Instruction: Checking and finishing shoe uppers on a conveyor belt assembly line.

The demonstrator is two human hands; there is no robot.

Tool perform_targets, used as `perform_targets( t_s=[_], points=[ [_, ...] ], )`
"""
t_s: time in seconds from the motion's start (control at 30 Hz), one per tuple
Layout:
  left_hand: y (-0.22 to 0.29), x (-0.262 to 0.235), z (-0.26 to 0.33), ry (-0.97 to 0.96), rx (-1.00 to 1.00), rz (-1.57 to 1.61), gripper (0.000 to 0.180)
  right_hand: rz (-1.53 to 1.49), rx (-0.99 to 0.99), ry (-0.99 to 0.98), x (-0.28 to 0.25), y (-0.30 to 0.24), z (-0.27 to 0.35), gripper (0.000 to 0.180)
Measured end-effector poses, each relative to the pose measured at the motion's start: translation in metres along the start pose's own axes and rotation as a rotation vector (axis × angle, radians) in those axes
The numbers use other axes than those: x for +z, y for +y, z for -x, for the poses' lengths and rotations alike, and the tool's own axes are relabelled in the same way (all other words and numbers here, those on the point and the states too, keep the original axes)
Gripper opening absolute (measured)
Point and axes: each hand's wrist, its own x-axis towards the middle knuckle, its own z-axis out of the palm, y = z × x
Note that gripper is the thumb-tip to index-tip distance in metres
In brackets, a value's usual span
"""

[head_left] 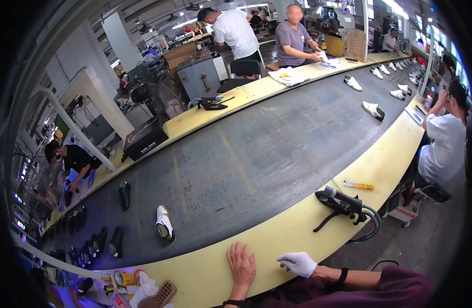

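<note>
My bare left hand (241,264) lies flat on the pale yellow bench (205,272), its fingers stretched forward toward the belt. Just to its right, my right hand (298,264) wears a white glove and rests over the same bench. Its fingers point left and are loosely bent, with nothing visible in them. Farther right on the bench lies a black hand-held tool (343,205) with a lever and a dark hose; neither hand touches it. Beyond it sits a slim yellow and white stick-like tool (359,185). A white shoe (164,224) stands on the belt ahead of my left hand.
A wide grey conveyor belt (236,164) runs past the bench. Dark shoes (115,242) stand at its left, white shoes (373,110) at its right. A brown shoe sole (159,295) lies at lower left. Co-workers sit or stand across the belt and at right.
</note>
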Motion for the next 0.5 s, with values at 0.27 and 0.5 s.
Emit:
perform_targets(
  t_s=[0.27,0.5],
  points=[
    [0.001,0.001,0.000,-0.012,-0.017,0.005,0.048,0.014,0.006,-0.026,-0.001,-0.005,0.005,0.018],
    [0.000,-0.001,0.003,-0.012,-0.024,-0.001,0.048,0.030,0.001,-0.042,0.001,-0.010,0.006,0.017]
  ],
)
